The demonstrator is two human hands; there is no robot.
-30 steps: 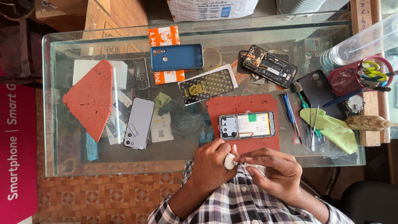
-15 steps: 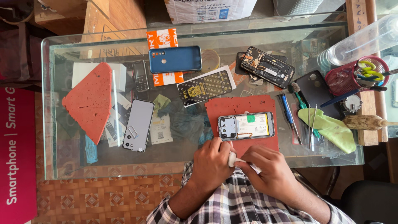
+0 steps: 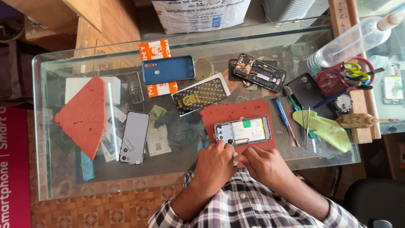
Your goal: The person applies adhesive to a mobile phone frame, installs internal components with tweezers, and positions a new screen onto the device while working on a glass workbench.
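In the head view, low centre of the frame, the left hand (image 3: pixel 216 162) and right hand (image 3: pixel 263 165) pinch a small white part (image 3: pixel 235 158) together just below the opened back-less smartphone (image 3: pixel 242 131) on the red mat (image 3: pixel 236 114) atop the glass table (image 3: pixel 63 185), seemingly readying a piece to fit, which calls for steady placement

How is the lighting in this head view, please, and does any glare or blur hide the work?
Head view: even daylight, soft shadows; a thin bright glare streak on the glass table beside the red foam pad; the opened phone is sharp; the small white piece between the left hand and right hand is mostly hidden.
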